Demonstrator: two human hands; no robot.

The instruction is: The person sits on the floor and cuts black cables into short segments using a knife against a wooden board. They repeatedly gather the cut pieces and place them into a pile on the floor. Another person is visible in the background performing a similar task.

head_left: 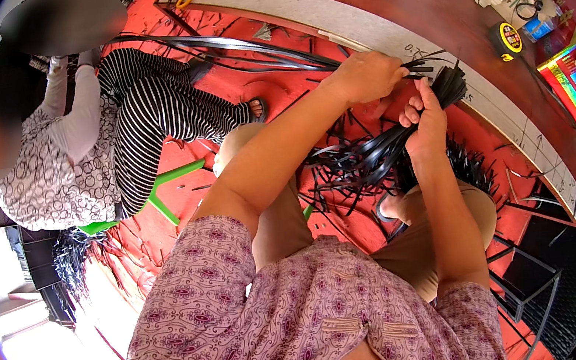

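Strips (374, 156) are being gathered; both hands, left hand (368, 75) and right hand (429, 125), are clenching one bundle. Loose ones are lying below.

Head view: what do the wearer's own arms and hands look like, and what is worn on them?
Both forearms are bare. Short sleeves of a pinkish-purple blouse with a dark swirling paisley print end above the elbows. The left hand and right hand wear no gloves; no rings or watch are visible.
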